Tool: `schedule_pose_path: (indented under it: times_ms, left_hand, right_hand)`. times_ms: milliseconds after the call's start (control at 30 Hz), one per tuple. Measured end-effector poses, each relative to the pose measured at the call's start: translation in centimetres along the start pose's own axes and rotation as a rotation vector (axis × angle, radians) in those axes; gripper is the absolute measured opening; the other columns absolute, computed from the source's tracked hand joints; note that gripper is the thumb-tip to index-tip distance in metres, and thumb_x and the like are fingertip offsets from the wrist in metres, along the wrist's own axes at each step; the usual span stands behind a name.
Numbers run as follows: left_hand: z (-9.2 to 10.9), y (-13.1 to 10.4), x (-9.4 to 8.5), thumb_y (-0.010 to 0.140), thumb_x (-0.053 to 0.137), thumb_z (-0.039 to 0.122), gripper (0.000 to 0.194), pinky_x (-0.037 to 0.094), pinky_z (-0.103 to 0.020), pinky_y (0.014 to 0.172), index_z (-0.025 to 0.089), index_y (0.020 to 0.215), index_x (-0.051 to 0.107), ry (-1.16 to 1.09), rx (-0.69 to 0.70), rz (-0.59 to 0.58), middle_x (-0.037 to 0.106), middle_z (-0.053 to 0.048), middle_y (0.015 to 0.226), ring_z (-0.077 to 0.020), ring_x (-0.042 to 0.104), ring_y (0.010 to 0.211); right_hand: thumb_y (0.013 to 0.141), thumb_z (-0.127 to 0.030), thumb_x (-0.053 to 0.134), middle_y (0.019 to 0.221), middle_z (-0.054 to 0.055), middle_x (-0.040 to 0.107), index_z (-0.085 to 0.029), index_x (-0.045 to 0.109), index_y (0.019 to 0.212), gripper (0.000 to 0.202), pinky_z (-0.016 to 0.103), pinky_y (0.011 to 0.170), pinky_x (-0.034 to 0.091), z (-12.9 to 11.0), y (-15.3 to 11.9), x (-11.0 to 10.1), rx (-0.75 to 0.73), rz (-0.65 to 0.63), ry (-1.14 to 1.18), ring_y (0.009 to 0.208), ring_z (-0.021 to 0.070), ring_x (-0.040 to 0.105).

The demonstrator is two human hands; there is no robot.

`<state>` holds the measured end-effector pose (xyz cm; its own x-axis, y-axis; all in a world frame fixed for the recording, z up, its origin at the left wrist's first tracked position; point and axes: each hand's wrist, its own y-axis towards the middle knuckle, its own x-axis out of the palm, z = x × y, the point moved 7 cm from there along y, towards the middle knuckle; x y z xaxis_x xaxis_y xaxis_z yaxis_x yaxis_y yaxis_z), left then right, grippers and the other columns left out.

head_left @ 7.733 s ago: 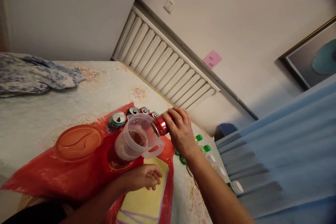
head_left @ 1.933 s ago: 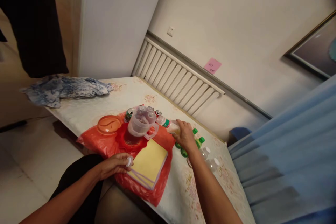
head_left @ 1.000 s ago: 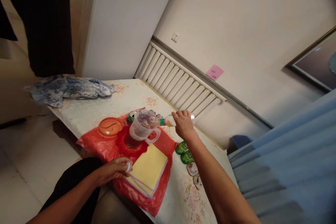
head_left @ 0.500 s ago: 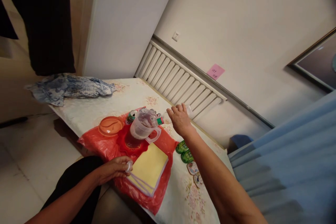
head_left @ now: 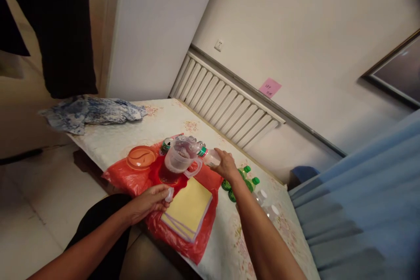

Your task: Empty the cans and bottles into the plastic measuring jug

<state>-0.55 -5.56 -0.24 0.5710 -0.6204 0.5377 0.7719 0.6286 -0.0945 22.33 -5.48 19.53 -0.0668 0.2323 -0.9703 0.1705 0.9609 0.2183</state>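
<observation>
My right hand [head_left: 225, 165] is wrapped round a clear bottle [head_left: 211, 156] with a green label. The bottle lies nearly level, its neck at the rim of a clear plastic pitcher [head_left: 177, 162]. Dark liquid with pale froth stands in the pitcher, which rests on a red plastic bag [head_left: 205, 240]. A small white cap [head_left: 169, 194] is pinched in my left hand [head_left: 151, 203], in front of the pitcher. Beside that hand lie stacked yellow cloths [head_left: 188, 210]. An orange lid [head_left: 141, 157] sits left of the pitcher, near a can [head_left: 166, 145].
Green-capped bottles [head_left: 247, 179] and white-capped clear bottles [head_left: 271, 212] stand beyond my right forearm. A blue patterned cloth [head_left: 105, 111] lies on the far left of the table [head_left: 164, 116]. A radiator [head_left: 226, 100] lines the wall; a blue curtain [head_left: 357, 192] hangs at right.
My right hand has moved down and towards me, lowering the bottle's base. The capped bottles behind my right forearm show more now. My left hand has shifted slightly right and up with the cap.
</observation>
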Motion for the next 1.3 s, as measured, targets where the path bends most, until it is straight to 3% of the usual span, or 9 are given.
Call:
schedule_pose_path:
  times_ms: [167, 300, 400, 567, 667, 933, 1300]
  left_hand:
    - [4.2, 0.1, 2.2, 0.072, 0.080, 0.052, 0.049, 0.050, -0.030, 0.075, 0.018, 0.104, 0.067, 0.129, 0.122, 0.120, 0.066, -0.003, 0.087, -0.0174, 0.062, 0.080]
    - [6.7, 0.4, 3.6, 0.070, 0.079, 0.051, 0.059, 0.049, -0.033, 0.079, 0.016, 0.115, 0.066, 0.240, 0.232, 0.192, 0.068, -0.006, 0.096, -0.0213, 0.063, 0.087]
    - [7.7, 0.7, 4.8, 0.073, 0.076, 0.047, 0.056, 0.048, -0.035, 0.085, 0.016, 0.118, 0.065, 0.325, 0.306, 0.200, 0.070, -0.007, 0.101, -0.0231, 0.064, 0.093]
    - [7.6, 0.8, 7.3, 0.077, 0.070, 0.038, 0.048, 0.047, -0.039, 0.096, 0.018, 0.120, 0.065, 0.497, 0.364, 0.085, 0.070, -0.009, 0.116, -0.0278, 0.062, 0.109]
    - [7.8, 0.4, 8.5, 0.078, 0.067, 0.034, 0.042, 0.044, -0.040, 0.102, 0.019, 0.117, 0.068, 0.632, 0.430, 0.051, 0.066, -0.009, 0.126, -0.0292, 0.058, 0.119]
    - [9.1, -0.8, 11.1, 0.082, 0.059, 0.028, 0.035, 0.044, -0.039, 0.103, 0.021, 0.116, 0.069, 0.939, 0.572, -0.014, 0.068, -0.008, 0.115, -0.0272, 0.060, 0.111]
    - [9.6, -1.6, 12.7, 0.085, 0.058, 0.031, 0.032, 0.042, -0.039, 0.106, 0.022, 0.113, 0.071, 0.966, 0.584, -0.121, 0.070, -0.008, 0.119, -0.0275, 0.059, 0.116]
  right_hand:
    - [0.067, -0.030, 0.081, 0.119, 0.007, 0.070, -0.022, 0.062, 0.131, 0.067, 0.041, 0.097, 0.048, 1.0, -3.9, 1.3, 0.027, 0.076, 0.421, 0.106, 0.0263, 0.064]
    - [0.061, -0.028, 0.084, 0.125, 0.010, 0.068, -0.019, 0.063, 0.129, 0.072, 0.046, 0.101, 0.047, 1.3, -8.4, 3.2, 0.025, 0.103, 0.561, 0.112, 0.0301, 0.064]
    - [0.059, -0.027, 0.085, 0.125, 0.012, 0.068, -0.018, 0.063, 0.130, 0.075, 0.048, 0.102, 0.047, 1.4, -11.6, 4.9, 0.066, 0.113, 0.565, 0.114, 0.0321, 0.063]
    - [0.059, -0.015, 0.082, 0.127, 0.010, 0.067, -0.020, 0.061, 0.134, 0.078, 0.046, 0.104, 0.047, 0.8, -15.3, 6.3, 0.126, 0.082, 0.578, 0.118, 0.0315, 0.060]
    - [0.059, -0.014, 0.082, 0.125, 0.009, 0.068, -0.020, 0.060, 0.135, 0.079, 0.046, 0.103, 0.047, 0.5, -16.3, 6.1, 0.132, 0.073, 0.587, 0.117, 0.0310, 0.060]
    - [0.060, -0.016, 0.082, 0.123, 0.007, 0.067, -0.024, 0.060, 0.135, 0.079, 0.044, 0.101, 0.048, 1.0, -17.6, 5.5, 0.154, 0.094, 0.616, 0.115, 0.0295, 0.060]
    - [0.062, -0.018, 0.084, 0.121, 0.008, 0.068, -0.023, 0.060, 0.135, 0.077, 0.045, 0.100, 0.048, 1.1, -18.8, 4.9, 0.142, 0.103, 0.628, 0.111, 0.0295, 0.061]
